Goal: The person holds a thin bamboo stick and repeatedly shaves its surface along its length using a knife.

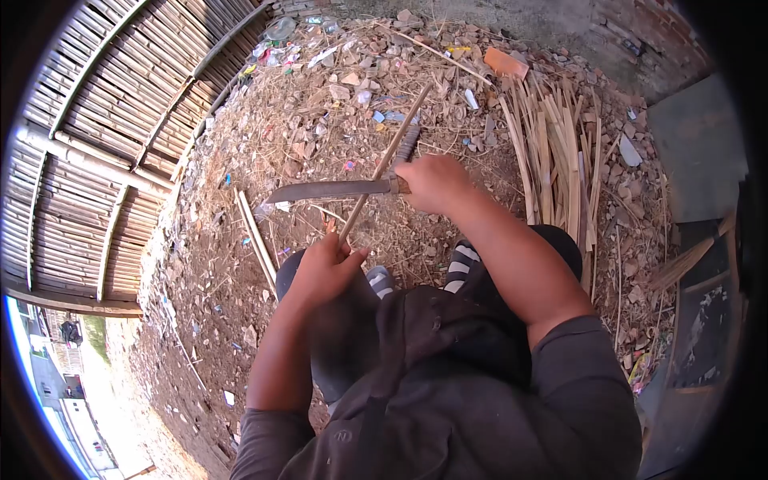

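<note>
My right hand [436, 184] is wrapped round the handle of a machete [332, 190], whose long dark blade points left and crosses a thin bamboo strip [390, 152]. Near its lower end, the strip is held in my left hand [324, 268], and its upper end slants up to the right. Whether the blade touches the strip or is just above it, I cannot tell. Just beyond my right hand a dark wrapped handle [408, 144] sticks up; what it belongs to is hidden.
Many split bamboo strips [572, 160] lie in a pile at the right. Two more strips [256, 236] are on the ground at the left. An orange brick [506, 63] lies among rubble near the wall. A bamboo fence [112, 88] stands at the upper left, a dark panel [692, 152] at the right.
</note>
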The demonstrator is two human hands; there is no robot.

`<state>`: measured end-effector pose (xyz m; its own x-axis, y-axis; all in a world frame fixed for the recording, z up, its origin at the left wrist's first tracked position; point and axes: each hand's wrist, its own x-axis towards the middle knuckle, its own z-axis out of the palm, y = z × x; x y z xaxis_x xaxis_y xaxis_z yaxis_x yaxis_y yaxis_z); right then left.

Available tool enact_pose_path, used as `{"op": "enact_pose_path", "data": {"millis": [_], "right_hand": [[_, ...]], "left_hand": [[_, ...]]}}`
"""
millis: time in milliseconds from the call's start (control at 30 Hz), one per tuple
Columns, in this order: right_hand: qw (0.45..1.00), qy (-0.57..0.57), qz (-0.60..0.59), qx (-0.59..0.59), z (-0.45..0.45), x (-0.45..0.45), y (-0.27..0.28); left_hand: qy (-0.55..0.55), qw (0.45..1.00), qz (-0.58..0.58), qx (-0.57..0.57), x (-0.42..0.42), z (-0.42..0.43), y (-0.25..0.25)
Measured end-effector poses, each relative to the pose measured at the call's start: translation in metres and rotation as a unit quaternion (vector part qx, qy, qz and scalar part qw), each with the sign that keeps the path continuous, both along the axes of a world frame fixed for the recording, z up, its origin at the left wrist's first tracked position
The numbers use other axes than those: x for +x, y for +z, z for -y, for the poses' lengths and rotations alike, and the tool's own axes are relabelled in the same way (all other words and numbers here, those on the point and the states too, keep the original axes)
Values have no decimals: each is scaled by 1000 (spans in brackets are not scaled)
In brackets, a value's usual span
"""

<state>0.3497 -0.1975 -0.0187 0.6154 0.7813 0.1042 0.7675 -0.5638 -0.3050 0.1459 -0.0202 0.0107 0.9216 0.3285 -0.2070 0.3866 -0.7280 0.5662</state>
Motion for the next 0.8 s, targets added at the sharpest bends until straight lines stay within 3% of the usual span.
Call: {"op": "enact_pose_path", "data": {"millis": [100, 200, 300, 400, 467, 633, 733, 767, 800], "right_hand": [[999, -11, -14, 42, -7, -11, -3], [998, 49, 7, 26, -16, -24, -2], [998, -24, -16, 58, -10, 1, -13], [999, -28, -38, -4, -11, 3, -8], [999, -27, -37, 25, -7, -2, -2], [999, 42, 23, 2, -16, -23, 3], [996, -34, -24, 78, -1, 14, -15], [999, -36, -35, 10, -1, 19, -15], [999, -31, -23, 27, -2, 18, -8]], "left_hand": [[8, 1000, 4, -25, 3, -2, 1], [22, 999, 5, -35, 2, -3, -5], [26, 999, 7, -38, -3, 0, -5], [28, 998, 28, -42, 5, -1, -9], [33, 998, 18, -52, 7, -2, -7], [33, 997, 26, -63, 11, -5, -11], [20, 998, 18, -48, 5, -3, -16], [11, 999, 26, -38, 9, -4, -16], [22, 998, 31, -45, 9, -7, -16]]}}
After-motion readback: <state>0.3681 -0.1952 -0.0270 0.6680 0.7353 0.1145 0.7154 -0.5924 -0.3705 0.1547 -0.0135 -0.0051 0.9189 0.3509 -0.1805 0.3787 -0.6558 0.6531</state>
